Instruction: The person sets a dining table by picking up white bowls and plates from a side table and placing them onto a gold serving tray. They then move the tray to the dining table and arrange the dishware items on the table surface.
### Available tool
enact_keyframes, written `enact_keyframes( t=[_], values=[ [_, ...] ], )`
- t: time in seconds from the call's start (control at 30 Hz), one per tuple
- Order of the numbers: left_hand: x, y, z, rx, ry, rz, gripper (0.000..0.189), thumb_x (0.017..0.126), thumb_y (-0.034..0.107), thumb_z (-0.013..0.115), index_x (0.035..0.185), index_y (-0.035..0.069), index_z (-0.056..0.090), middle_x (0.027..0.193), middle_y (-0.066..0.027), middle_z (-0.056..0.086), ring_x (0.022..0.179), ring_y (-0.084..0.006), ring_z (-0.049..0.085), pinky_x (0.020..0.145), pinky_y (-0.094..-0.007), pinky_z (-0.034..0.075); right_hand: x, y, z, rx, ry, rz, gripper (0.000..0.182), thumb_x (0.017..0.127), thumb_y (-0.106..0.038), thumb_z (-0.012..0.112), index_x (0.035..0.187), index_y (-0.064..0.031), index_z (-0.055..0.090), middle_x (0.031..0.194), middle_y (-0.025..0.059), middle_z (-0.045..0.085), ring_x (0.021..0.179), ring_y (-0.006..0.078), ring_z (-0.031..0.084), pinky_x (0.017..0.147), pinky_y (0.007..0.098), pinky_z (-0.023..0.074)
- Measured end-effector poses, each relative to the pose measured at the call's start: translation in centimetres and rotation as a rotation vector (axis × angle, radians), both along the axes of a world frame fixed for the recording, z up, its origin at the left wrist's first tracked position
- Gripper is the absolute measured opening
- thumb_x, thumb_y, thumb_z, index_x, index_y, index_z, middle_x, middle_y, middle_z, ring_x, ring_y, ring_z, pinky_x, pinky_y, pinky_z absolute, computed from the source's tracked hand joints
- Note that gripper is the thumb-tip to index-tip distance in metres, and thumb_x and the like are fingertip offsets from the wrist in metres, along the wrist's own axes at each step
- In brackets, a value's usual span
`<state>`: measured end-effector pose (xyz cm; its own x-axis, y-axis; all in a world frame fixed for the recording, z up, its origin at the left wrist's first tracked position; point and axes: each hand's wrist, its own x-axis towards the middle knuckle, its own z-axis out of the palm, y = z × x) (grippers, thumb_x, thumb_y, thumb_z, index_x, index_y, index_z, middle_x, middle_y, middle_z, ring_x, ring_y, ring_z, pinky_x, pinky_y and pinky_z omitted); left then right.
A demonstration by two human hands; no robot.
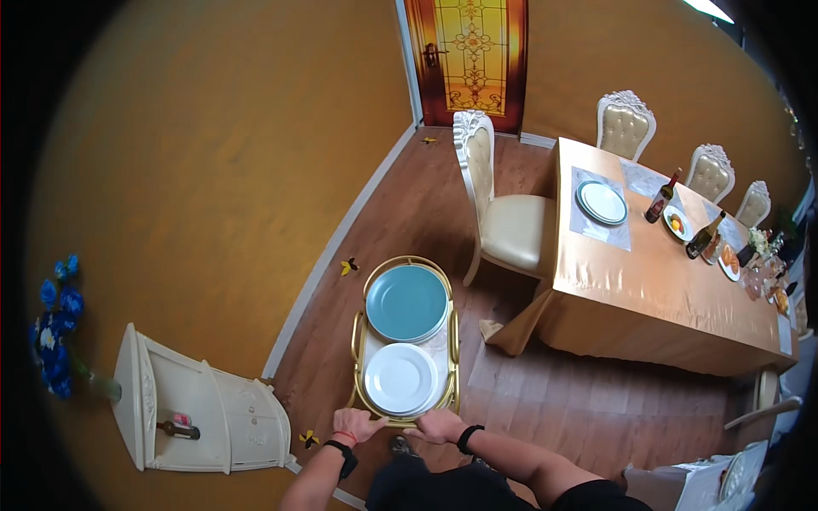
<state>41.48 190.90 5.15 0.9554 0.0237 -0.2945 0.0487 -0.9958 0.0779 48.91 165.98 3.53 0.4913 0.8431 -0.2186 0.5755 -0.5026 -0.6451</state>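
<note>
In the head view, both my hands grip the near end rail of a gold-framed serving cart (455,345). My left hand (359,427) is on the rail's left part, with a red cord and a black band at the wrist. My right hand (439,427) holds the right part and wears a black wristband. On the cart's top, a stack of white plates (401,378) lies nearest me. Beyond it lies a large teal plate (407,303) on top of other plates.
Right of the cart stands a dining table with a gold cloth (613,274), set with plates, bottles and food. A cream chair (517,230) is at its end. At left are a white corner cabinet (249,421) and blue flowers (61,319). A patterned door (473,57) is ahead.
</note>
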Motion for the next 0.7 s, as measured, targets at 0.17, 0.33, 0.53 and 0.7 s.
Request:
enact_keyframes(
  t=[0.17, 0.33, 0.53, 0.7],
  values=[
    [1.6, 1.7, 0.0, -0.062, -0.066, -0.011, 0.071, 0.082, 0.074, 0.047, 0.06, 0.011, 0.069, 0.06, -0.0131, 0.065, 0.058, -0.0313, 0.066, 0.057, -0.0452, 0.05, 1.8, 1.7, 1.6, -0.064, 0.032, 0.034, 0.061, 0.094, -0.059, 0.045, 0.078, -0.0046, 0.067, 0.072, 0.0201, 0.065, 0.071, 0.0398, 0.065, 0.066, 0.0483, 0.0539],
    [4.8, 3.7, 0.1, -0.163, -0.223, -0.04, 0.068, 0.083, 0.07, 0.049, 0.056, 0.011, 0.068, 0.055, -0.0109, 0.063, 0.051, -0.0289, 0.063, 0.05, -0.043, 0.048, 5.4, 4.1, 2.0, -0.159, -0.131, -0.037, 0.062, 0.093, -0.061, 0.045, 0.073, -0.0061, 0.066, 0.066, 0.0188, 0.063, 0.065, 0.0377, 0.064, 0.06, 0.0477, 0.0523],
    [10.4, 8.6, 1.0, -0.227, -0.164, -0.035, 0.074, 0.087, 0.07, 0.042, 0.058, 0.008, 0.07, 0.054, -0.0145, 0.062, 0.052, -0.0307, 0.063, 0.052, -0.0424, 0.049, 10.6, 9.3, 2.6, -0.296, -0.25, -0.076, 0.063, 0.09, -0.063, 0.046, 0.069, -0.0074, 0.066, 0.065, 0.018, 0.063, 0.063, 0.0383, 0.063, 0.059, 0.0483, 0.0503],
    [14.5, 14.4, 0.8, -0.247, -0.05, -0.028, 0.078, 0.088, 0.072, 0.036, 0.066, 0.007, 0.073, 0.062, -0.0149, 0.066, 0.061, -0.0307, 0.067, 0.057, -0.0426, 0.051, 13.5, 15.3, 2.6, -0.358, -0.266, -0.129, 0.064, 0.089, -0.066, 0.046, 0.076, -0.0076, 0.067, 0.065, 0.018, 0.064, 0.064, 0.0378, 0.065, 0.058, 0.048, 0.0508]
  ],
)
